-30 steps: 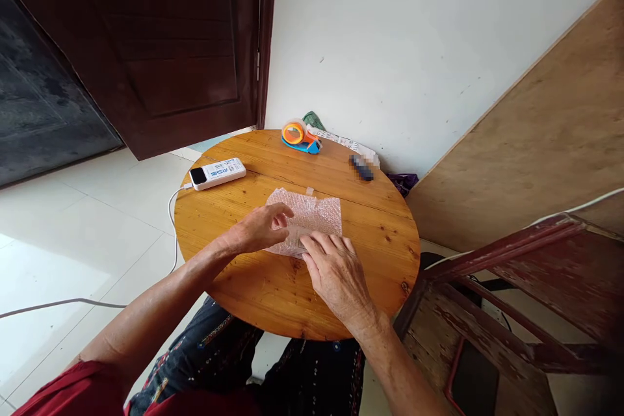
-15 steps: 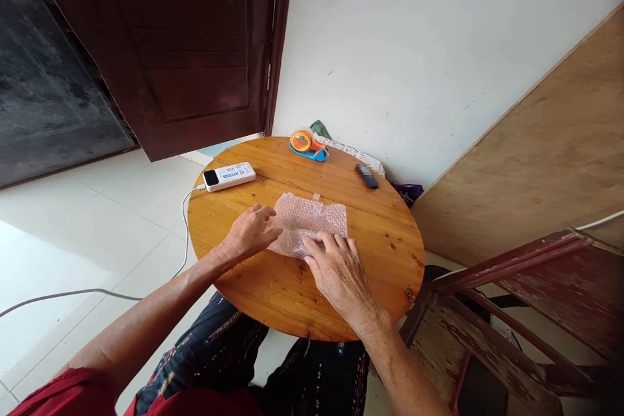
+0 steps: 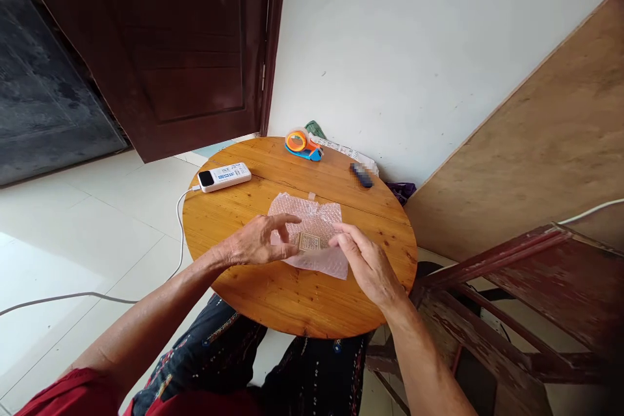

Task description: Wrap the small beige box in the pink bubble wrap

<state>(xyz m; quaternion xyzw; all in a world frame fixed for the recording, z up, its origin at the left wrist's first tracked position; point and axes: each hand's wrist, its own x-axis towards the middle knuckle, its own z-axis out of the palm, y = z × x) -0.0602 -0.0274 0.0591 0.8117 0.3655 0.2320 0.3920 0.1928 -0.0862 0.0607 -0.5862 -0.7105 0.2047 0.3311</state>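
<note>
A sheet of bubble wrap (image 3: 324,264) lies spread on the round wooden table. On its middle sits a small flat tan rectangular item (image 3: 309,242) with dark printing and a border; its exact kind I cannot make out. My left hand (image 3: 260,240) hovers at the wrap's left side, thumb and fingers apart, the fingertips close to the printed item. Over the wrap's right edge is my right hand (image 3: 368,263), fingers stretched toward the left and the thumb beneath them. Nothing shows between the fingers of either hand.
A white power bank-like device (image 3: 224,177) with a cable stands at the table's left. An orange and blue tape dispenser (image 3: 303,144) is at the back, a dark blurred object (image 3: 361,175) at the back right. A worn wooden chair (image 3: 487,312) stands to the right.
The bubble wrap has been unfolded toward me, and the printed item now shows on it. My right hand has come off the wrap and moved right; my left hand has shifted slightly right.
</note>
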